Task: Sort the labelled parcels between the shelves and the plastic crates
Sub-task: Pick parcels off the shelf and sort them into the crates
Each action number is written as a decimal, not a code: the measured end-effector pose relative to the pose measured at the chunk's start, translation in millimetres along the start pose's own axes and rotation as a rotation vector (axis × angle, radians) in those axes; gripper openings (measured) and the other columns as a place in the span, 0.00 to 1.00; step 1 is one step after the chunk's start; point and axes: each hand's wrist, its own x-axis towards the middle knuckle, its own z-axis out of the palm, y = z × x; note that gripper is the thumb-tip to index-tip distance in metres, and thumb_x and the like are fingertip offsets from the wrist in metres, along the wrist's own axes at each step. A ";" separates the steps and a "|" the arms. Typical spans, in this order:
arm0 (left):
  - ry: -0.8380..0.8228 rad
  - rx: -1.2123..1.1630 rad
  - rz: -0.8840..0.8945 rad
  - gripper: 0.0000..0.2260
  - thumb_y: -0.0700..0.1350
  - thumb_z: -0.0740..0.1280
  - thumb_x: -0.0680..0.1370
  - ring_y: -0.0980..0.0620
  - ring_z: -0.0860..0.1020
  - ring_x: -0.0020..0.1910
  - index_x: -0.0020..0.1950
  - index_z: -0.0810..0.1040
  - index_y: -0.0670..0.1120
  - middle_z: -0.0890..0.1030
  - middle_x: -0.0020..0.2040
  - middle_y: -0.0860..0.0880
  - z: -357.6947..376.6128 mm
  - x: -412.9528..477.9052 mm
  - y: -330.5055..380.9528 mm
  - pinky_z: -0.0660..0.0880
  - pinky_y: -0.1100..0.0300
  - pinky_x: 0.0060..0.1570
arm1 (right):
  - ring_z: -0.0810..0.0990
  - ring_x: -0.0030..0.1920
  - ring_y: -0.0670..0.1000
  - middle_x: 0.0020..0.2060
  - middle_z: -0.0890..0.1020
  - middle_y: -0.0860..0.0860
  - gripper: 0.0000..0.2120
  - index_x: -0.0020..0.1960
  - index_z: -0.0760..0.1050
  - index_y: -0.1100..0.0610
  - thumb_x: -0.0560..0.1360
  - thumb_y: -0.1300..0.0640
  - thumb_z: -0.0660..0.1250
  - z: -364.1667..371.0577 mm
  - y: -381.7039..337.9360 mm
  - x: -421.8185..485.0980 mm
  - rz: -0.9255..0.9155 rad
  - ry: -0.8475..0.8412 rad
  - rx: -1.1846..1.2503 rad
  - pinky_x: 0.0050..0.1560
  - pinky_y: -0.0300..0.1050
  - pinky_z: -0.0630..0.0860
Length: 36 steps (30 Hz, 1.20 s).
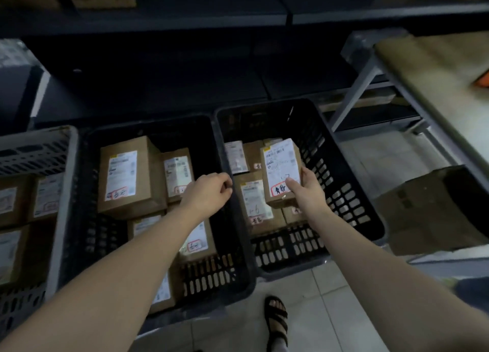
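Note:
My right hand [308, 190] grips a small brown parcel [281, 166] with a white label, held above the right black crate [352, 206]. Several labelled parcels [254, 203] lie in that crate beneath it. My left hand [211, 190] hovers over the rim between the two black crates with its fingers curled and nothing in them. The middle black crate [227, 280] holds several brown labelled parcels, the biggest one [129, 177] at its back left.
A grey crate [60, 193] with more parcels stands at the left. Dark shelving [185, 15] runs across the back. A grey metal rack [412, 92] and a cardboard box [423, 208] are at the right. My sandalled foot [276, 317] stands on the tiled floor.

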 end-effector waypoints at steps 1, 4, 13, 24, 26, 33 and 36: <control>0.001 0.009 -0.004 0.09 0.49 0.60 0.80 0.49 0.76 0.48 0.57 0.74 0.51 0.76 0.47 0.52 2.9 9.6 6.0 0.74 0.54 0.46 | 0.79 0.56 0.56 0.60 0.79 0.54 0.25 0.72 0.63 0.56 0.77 0.55 0.65 -7.3 5.4 10.9 0.027 0.003 -0.006 0.59 0.58 0.75; 0.006 0.034 -0.026 0.10 0.49 0.60 0.79 0.49 0.76 0.51 0.60 0.74 0.52 0.76 0.49 0.53 12.2 39.7 20.2 0.73 0.53 0.49 | 0.79 0.52 0.54 0.55 0.79 0.52 0.22 0.69 0.65 0.56 0.77 0.57 0.65 -22.0 20.1 46.1 0.098 -0.019 0.009 0.57 0.53 0.76; 0.131 0.171 -0.057 0.11 0.48 0.58 0.80 0.51 0.72 0.56 0.60 0.75 0.53 0.77 0.54 0.52 36.5 130.5 23.4 0.63 0.57 0.54 | 0.75 0.62 0.58 0.65 0.75 0.55 0.28 0.75 0.58 0.55 0.79 0.52 0.63 32.5 29.4 186.7 0.125 -0.218 -0.016 0.59 0.51 0.74; 0.346 0.343 -0.013 0.08 0.43 0.70 0.70 0.47 0.77 0.43 0.48 0.80 0.46 0.80 0.41 0.50 60.6 166.4 -2.7 0.59 0.56 0.49 | 0.75 0.61 0.62 0.60 0.77 0.62 0.23 0.74 0.58 0.58 0.83 0.49 0.52 91.3 45.2 252.5 0.078 -0.275 -0.560 0.55 0.52 0.69; 0.349 0.348 -0.003 0.09 0.45 0.69 0.70 0.47 0.77 0.44 0.50 0.80 0.46 0.80 0.42 0.51 60.2 166.0 -2.4 0.59 0.56 0.50 | 0.75 0.60 0.62 0.58 0.78 0.61 0.19 0.68 0.63 0.58 0.82 0.48 0.51 90.2 45.0 254.6 0.113 -0.283 -0.655 0.55 0.52 0.67; 0.344 0.322 -0.002 0.09 0.45 0.65 0.74 0.48 0.75 0.51 0.53 0.79 0.47 0.80 0.48 0.50 60.1 164.1 -2.1 0.59 0.57 0.53 | 0.70 0.64 0.62 0.66 0.71 0.59 0.24 0.69 0.63 0.59 0.80 0.46 0.57 87.6 35.8 258.6 0.103 -0.335 -0.721 0.63 0.55 0.68; 0.344 0.255 0.015 0.12 0.43 0.64 0.76 0.47 0.72 0.57 0.58 0.78 0.47 0.78 0.55 0.49 56.5 152.5 1.8 0.62 0.55 0.58 | 0.66 0.67 0.61 0.68 0.66 0.59 0.26 0.74 0.58 0.57 0.80 0.48 0.58 73.0 28.4 234.0 -0.062 -0.278 -0.818 0.63 0.57 0.66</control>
